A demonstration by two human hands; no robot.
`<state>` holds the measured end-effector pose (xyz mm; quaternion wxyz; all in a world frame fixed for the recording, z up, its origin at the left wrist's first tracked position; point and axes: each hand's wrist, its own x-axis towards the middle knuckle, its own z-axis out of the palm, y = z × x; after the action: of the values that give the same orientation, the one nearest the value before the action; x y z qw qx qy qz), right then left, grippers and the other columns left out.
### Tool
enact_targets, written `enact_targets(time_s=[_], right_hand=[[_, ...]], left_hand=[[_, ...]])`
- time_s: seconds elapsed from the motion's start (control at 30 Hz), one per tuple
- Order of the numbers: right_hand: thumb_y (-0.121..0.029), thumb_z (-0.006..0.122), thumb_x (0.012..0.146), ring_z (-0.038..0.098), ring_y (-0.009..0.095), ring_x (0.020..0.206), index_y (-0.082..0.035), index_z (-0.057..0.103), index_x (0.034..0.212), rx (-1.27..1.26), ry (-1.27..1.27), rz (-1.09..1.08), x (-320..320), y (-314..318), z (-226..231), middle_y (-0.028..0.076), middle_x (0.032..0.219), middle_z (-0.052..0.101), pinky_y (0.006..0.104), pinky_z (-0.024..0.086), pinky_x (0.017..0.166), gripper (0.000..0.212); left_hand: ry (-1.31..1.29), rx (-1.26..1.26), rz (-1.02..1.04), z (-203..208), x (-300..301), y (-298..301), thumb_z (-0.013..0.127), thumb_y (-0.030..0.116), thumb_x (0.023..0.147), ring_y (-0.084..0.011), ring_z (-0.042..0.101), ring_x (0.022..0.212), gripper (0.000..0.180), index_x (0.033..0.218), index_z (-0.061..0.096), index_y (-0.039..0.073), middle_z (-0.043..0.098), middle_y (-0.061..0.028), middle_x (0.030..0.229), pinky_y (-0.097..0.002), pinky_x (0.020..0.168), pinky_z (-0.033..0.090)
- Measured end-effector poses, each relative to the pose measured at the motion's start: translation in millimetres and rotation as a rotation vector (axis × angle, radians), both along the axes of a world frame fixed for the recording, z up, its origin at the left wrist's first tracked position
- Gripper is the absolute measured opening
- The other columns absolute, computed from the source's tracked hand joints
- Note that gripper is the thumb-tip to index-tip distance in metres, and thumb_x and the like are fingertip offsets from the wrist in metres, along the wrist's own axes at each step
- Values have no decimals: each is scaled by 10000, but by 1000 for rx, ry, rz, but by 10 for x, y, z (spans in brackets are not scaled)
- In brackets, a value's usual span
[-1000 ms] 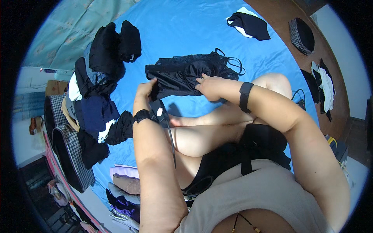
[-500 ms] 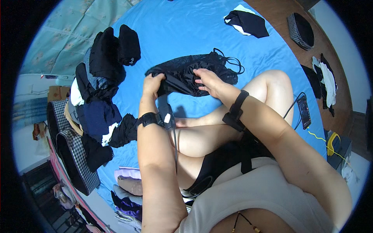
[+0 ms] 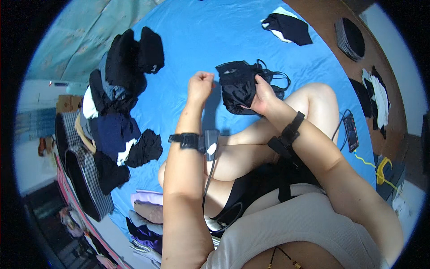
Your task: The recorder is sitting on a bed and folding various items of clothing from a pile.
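A black lacy camisole point(image 3: 237, 87) with thin straps is bunched up above the blue sheet, its straps to the right. My right hand point(image 3: 263, 96) grips its right part, thumb on top and the fingers partly hidden beneath the cloth. Left of the garment, a small gap away, my left hand point(image 3: 201, 86) is closed with curled fingers, and nothing shows in it. Each wrist wears a black strap with a small device.
Rolled black clothes point(image 3: 151, 49) and heaped garments point(image 3: 114, 134) lie at left beside houndstooth fabric boxes point(image 3: 89, 184). Folded clothes point(image 3: 286, 29) rest at the far right of the blue sheet point(image 3: 192, 31). A cabled phone point(image 3: 351, 132) sits by my knee.
The camisole's left part has been folded over to the right, making it much shorter. My left hand has let go and closed; my right hand has shifted right and now grips the cloth.
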<state>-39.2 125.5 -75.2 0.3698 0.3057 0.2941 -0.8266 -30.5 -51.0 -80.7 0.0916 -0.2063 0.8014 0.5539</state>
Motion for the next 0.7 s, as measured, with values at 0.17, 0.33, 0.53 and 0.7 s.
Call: enact_targets(time_s=[0.17,0.33,0.53,0.7], right_hand=[[-421,189,878,457,268,1083,-151,467,1151,141,17,123,-33,35,-90,91,1147,515,529,266,922,474],[-412,225,860,442,281,1087,-130,452,1189,149,84,185,-15,104,-27,87,1201,477,511,334,867,490],[-398,301,889,460,252,1094,-105,445,1193,166,134,118,89,90,110,73,1187,494,510,314,932,446],[-395,388,871,437,252,1122,-42,422,1194,50,300,178,-95,160,377,98,1209,475,488,295,964,479]], left_hand=[[-407,193,-153,-374,163,168,538,515,737,-149,507,515,480,734,617,41,584,-62,659,-310,449,412],[-284,198,-94,-430,32,563,747,267,600,-216,587,662,458,901,599,-44,613,-124,805,-340,572,482],[-212,219,24,-369,57,575,756,225,591,-222,589,698,460,923,590,-47,611,-135,835,-348,606,482],[-75,436,173,-150,-98,508,764,189,583,-227,590,729,467,941,583,-50,609,-144,860,-354,634,482]])
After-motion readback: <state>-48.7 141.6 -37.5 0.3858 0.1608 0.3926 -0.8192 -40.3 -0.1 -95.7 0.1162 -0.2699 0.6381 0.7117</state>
